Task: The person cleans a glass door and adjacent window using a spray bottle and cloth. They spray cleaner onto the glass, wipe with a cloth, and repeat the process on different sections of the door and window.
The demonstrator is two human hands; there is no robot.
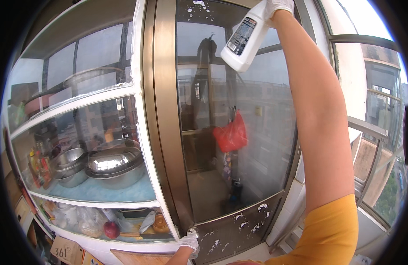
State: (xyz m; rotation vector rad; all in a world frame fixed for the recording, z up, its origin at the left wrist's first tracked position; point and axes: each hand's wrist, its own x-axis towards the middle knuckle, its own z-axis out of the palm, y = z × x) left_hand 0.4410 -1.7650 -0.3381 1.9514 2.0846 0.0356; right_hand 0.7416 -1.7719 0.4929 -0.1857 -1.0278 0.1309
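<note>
My right hand (279,7), in a thin translucent glove, is raised at the top edge and grips the neck of a white plastic spray bottle (246,39); its fingers and the bottle's head are partly cut off. Behind it stands a glass door (204,155) in a bronze-coloured metal frame (167,99). White foam spots (199,4) lie high on the glass, and more foam (237,217) clings to the dark lower panel (253,228). Low down, my left hand (189,240), gloved too, is at the round door knob (193,230); its fingers seem closed around it.
At the left is a white-framed glass cabinet (147,139) with metal bowls (114,165), bottles and a red round object (111,230). A cardboard box (66,250) and a wooden board (141,257) are below. A metal ladder-like frame (369,127) and windows stand at the right.
</note>
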